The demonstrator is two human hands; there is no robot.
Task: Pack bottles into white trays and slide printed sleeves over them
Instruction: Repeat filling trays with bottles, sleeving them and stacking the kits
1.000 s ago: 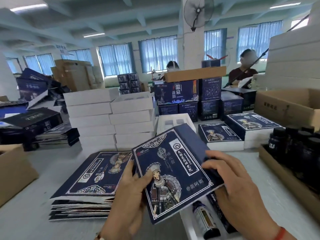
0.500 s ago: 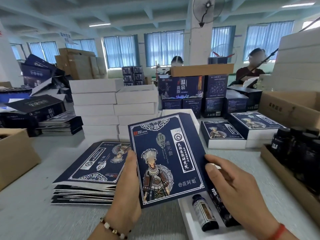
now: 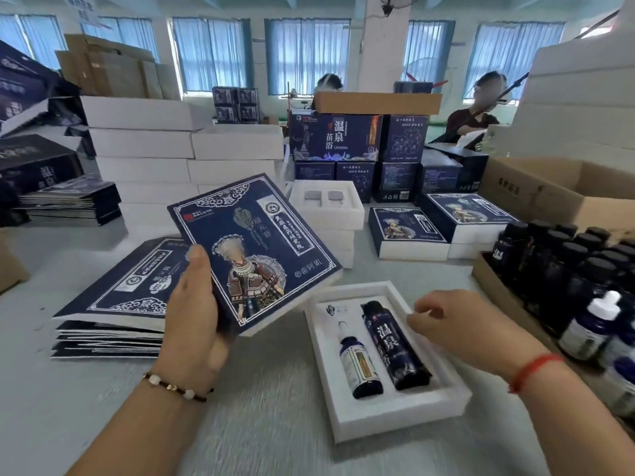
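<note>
At the lower left of the frame a stack of flat printed sleeves [image 3: 113, 304] is kept on the grey surface [image 3: 261, 407], within easy reach of the left hand [image 3: 192, 314], presumably as the supply to be drawn from. One printed sleeve [image 3: 254, 249] is held up and tilted in the centre of the frame, gripped at its lower left edge with the thumb laid across its printed face and the fingers hidden beneath; it appears to be opened into a box shape, which would suit being slid over a tray. Behind it, in the upper left and centre, plain white boxes [image 3: 144, 142] are stacked, and an empty white tray [image 3: 326, 207] with two recesses sits on top of a short pile. At lower centre a filled white tray [image 3: 395, 417] lies flat on the surface, holding a small dropper bottle [image 3: 357, 362] and a taller dark bottle [image 3: 395, 345] side by side in its recess. The right hand [image 3: 457, 324] is held at the tray's right rim with fingers loosely curled and nothing grasped, probably to steady it. At the far right a cardboard box [image 3: 498, 290] holds many upright dark bottles [image 3: 563, 266].
</note>
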